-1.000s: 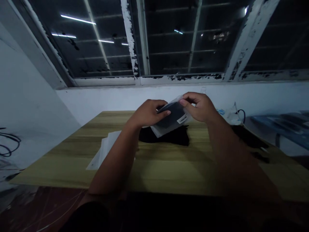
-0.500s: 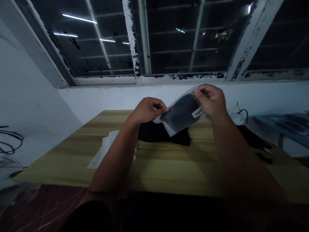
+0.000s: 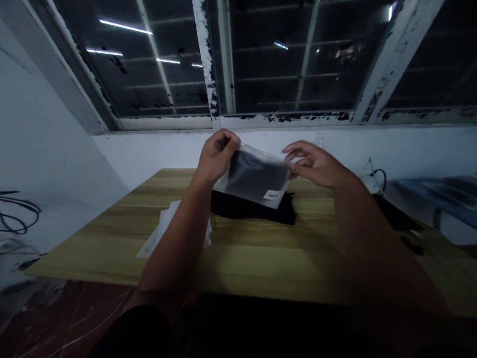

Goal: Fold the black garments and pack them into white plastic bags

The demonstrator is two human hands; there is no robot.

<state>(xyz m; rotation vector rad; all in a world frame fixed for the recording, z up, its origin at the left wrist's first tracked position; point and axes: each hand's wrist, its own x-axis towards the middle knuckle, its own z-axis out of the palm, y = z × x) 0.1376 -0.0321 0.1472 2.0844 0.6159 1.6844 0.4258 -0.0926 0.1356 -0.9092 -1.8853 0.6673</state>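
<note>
A translucent plastic bag (image 3: pixel 257 174) with something dark and flat inside hangs above the table, a barcode label near its lower right corner. My left hand (image 3: pixel 219 151) pinches the bag's upper left corner between thumb and fingers. At the right edge, my right hand (image 3: pixel 311 163) grips the bag with thumb and fingertips, slightly blurred. Beneath the bag, a pile of black fabric (image 3: pixel 257 213) lies on the table, partly covered from view. Several whitish plastic bags (image 3: pixel 160 228) lie left of it, partly behind my left forearm.
The wooden table (image 3: pixel 261 268) reaches toward a white wall under a barred window (image 3: pixel 272 59). Dark items (image 3: pixel 397 214) lie at its right side, near a cable (image 3: pixel 380 174). Beyond stands a bluish surface (image 3: pixel 439 196). Black cable loops (image 3: pixel 18 214) hang at the left.
The bag was tilted up to the right and has swung level, its label now lower. My left hand has risen to the bag's upper corner; my right hand has shifted left and down.
</note>
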